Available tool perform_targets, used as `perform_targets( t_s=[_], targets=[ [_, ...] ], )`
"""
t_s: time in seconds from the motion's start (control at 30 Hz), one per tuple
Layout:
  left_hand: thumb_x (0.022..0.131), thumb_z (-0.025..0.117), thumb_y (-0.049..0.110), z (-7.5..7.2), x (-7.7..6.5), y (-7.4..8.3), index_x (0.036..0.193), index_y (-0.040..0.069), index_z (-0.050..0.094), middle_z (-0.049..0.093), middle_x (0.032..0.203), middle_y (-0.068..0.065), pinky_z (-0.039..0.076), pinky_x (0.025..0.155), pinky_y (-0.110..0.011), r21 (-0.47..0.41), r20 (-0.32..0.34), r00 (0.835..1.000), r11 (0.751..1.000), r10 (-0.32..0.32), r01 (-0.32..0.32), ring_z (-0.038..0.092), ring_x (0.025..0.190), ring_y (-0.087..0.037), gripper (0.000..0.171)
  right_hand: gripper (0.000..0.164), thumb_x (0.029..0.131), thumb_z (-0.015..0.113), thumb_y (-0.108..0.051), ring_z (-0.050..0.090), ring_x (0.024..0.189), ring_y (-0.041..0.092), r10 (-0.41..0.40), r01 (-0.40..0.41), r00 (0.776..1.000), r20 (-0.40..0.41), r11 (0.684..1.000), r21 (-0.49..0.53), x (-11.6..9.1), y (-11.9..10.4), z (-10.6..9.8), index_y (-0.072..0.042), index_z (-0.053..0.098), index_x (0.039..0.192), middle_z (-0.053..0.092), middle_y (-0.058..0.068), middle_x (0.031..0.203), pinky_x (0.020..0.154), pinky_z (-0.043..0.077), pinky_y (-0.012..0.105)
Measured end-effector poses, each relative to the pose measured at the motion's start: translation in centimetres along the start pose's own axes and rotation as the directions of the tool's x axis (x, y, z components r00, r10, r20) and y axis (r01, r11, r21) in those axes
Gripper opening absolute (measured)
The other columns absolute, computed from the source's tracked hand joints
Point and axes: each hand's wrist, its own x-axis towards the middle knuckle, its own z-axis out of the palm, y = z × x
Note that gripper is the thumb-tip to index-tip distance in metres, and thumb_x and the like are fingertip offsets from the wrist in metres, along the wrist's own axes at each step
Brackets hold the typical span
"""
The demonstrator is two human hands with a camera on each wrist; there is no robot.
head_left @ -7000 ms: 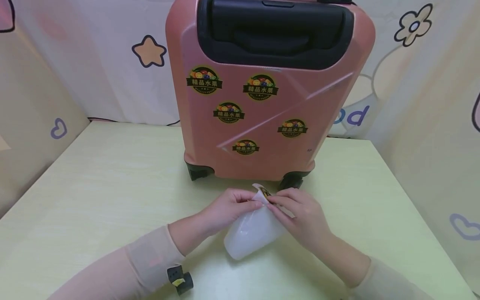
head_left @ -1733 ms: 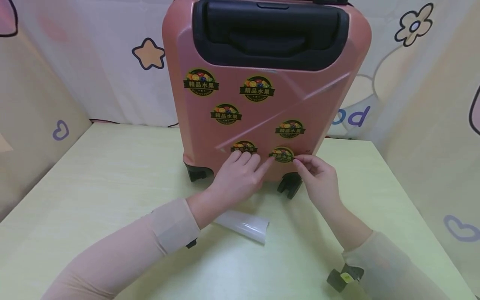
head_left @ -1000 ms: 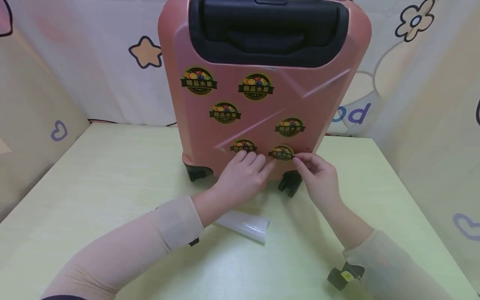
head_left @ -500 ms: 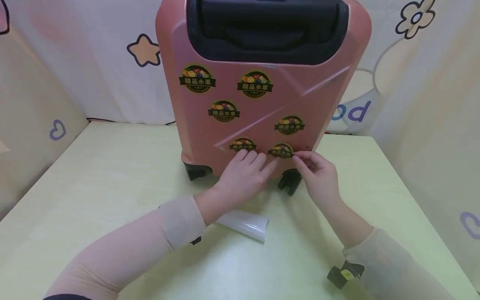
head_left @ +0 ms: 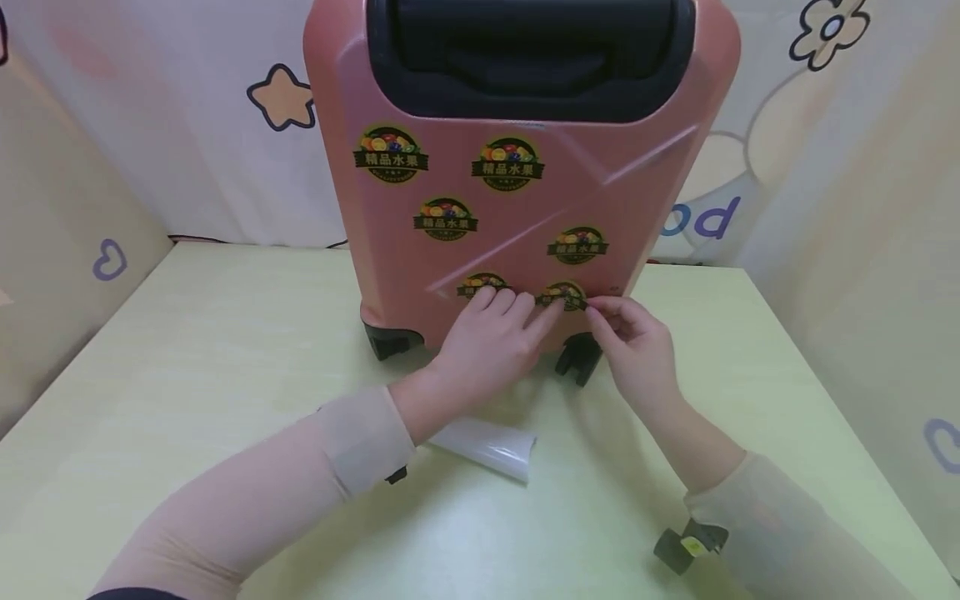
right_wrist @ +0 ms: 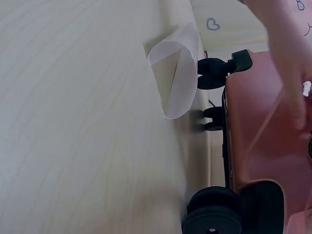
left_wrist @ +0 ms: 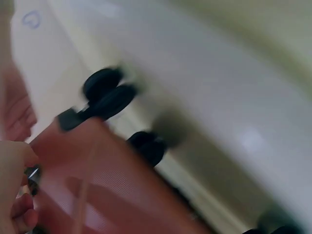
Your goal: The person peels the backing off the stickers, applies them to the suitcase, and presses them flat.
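A pink suitcase (head_left: 517, 204) stands on the table with several round fruit stickers on its face. My right hand (head_left: 637, 350) pinches the right edge of the lower right sticker (head_left: 564, 290) between thumb and index finger. My left hand (head_left: 491, 342) touches the same sticker with its outstretched index finger; its other fingers rest against the suitcase, partly covering the lower left sticker (head_left: 480, 282). In the right wrist view, that left hand (right_wrist: 287, 63) reaches in from the top. The left wrist view shows part of the sticker (left_wrist: 33, 180) beside the fingers, blurred.
A curled white backing sheet (head_left: 491, 450) lies on the table (head_left: 225, 333) below the left forearm, which hides part of it. Black wheels (head_left: 580, 358) support the suitcase. A patterned curtain (head_left: 187, 108) hangs behind. Each wrist bears a small dark camera (head_left: 678, 546).
Seven seconds ago both hands held the white sheet and peeled a sticker; now the sheet lies down and the sticker is against the suitcase. Lately my left index finger moved further onto the sticker.
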Motion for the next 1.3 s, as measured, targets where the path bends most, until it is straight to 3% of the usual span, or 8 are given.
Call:
perform_targets(
  t_s=[0.13,0.47,0.73,1.0,1.1,1.17,1.23,1.3],
  targets=[
    [0.088,0.058,0.030,-0.8,1.2,-0.6,0.123,0.015,0.062,0.059,0.088,-0.004,0.040,0.070,-0.034,0.018,-0.078,0.996,0.999,-0.040,0.042,0.053,0.076,-0.022,0.038,0.020,0.092,0.059,-0.012,0.051,0.071,0.009,-0.008,0.008,1.000,-0.001,1.000,-0.010,0.0,-0.1,0.0,0.002,0.065,0.106,0.060,0.011,0.088,0.063,0.044,0.015],
    [0.089,0.057,0.032,-0.2,0.9,-0.4,0.126,0.015,0.059,0.058,0.089,-0.004,0.041,0.070,-0.033,0.041,-0.042,0.999,0.999,-0.020,0.022,0.053,0.077,-0.021,0.040,0.023,0.093,0.058,-0.014,0.051,0.073,0.011,0.002,-0.001,0.999,0.040,1.000,-0.025,0.0,-0.2,0.2,0.000,0.063,0.110,0.059,0.010,0.093,0.064,0.044,0.015],
    [0.093,0.045,0.028,-4.4,5.0,-4.9,0.133,0.010,0.048,0.044,0.131,-0.017,0.027,0.101,-0.049,-0.050,-0.289,0.940,0.983,-0.181,0.174,0.038,0.119,-0.032,0.044,0.023,0.093,0.057,-0.013,0.052,0.072,0.011,-0.026,0.031,0.998,0.057,0.997,-0.077,0.0,-0.1,-0.1,-0.001,0.062,0.112,0.058,0.008,0.094,0.063,0.043,0.015],
    [0.093,0.039,0.053,-7.4,6.8,-9.5,0.138,0.005,0.040,0.041,0.137,-0.015,0.000,0.110,-0.049,-0.008,-0.168,0.931,0.945,-0.324,0.327,0.023,0.135,-0.028,0.066,0.024,0.088,0.061,-0.006,0.054,0.072,0.016,-0.254,0.250,0.967,0.032,0.914,-0.320,-0.4,0.6,-0.3,0.000,0.065,0.112,0.061,0.010,0.090,0.063,0.045,0.023],
    [0.090,0.041,0.058,-7.8,6.9,-9.9,0.134,0.003,0.042,0.042,0.136,-0.015,-0.001,0.110,-0.050,-0.013,-0.119,0.948,0.955,-0.296,0.296,0.023,0.135,-0.028,0.071,0.031,0.087,0.061,-0.006,0.056,0.072,0.021,-0.398,0.367,0.917,0.004,0.841,-0.398,-0.9,0.7,-0.2,0.004,0.062,0.116,0.060,0.014,0.089,0.058,0.045,0.033],
    [0.088,0.041,0.062,-7.9,6.8,-10.1,0.134,0.003,0.042,0.042,0.137,-0.015,-0.002,0.110,-0.050,-0.011,-0.093,0.952,0.956,-0.293,0.293,0.023,0.135,-0.028,0.075,0.036,0.087,0.057,-0.010,0.058,0.078,0.027,-0.525,0.475,0.851,0.011,0.759,-0.445,-1.2,0.8,0.1,0.006,0.058,0.119,0.061,0.018,0.094,0.061,0.047,0.038],
    [0.086,0.041,0.065,-8.0,6.6,-10.3,0.135,0.003,0.040,0.041,0.137,-0.015,-0.004,0.110,-0.050,-0.009,-0.081,0.950,0.954,-0.300,0.301,0.023,0.135,-0.028,0.079,0.039,0.089,0.054,-0.014,0.058,0.085,0.033,-0.669,0.621,0.738,0.091,0.619,-0.481,-1.3,0.9,0.6,0.007,0.056,0.121,0.061,0.021,0.102,0.067,0.048,0.044],
    [0.085,0.042,0.066,-8.0,6.4,-10.4,0.138,0.005,0.039,0.040,0.137,-0.015,-0.004,0.109,-0.050,-0.009,-0.080,0.947,0.950,-0.312,0.312,0.023,0.133,-0.029,0.080,0.040,0.094,0.048,-0.020,0.057,0.101,0.035,-0.751,0.742,0.607,0.259,0.420,-0.522,-1.3,1.1,1.4,0.006,0.054,0.124,0.058,0.021,0.118,0.080,0.046,0.050]
  ],
)
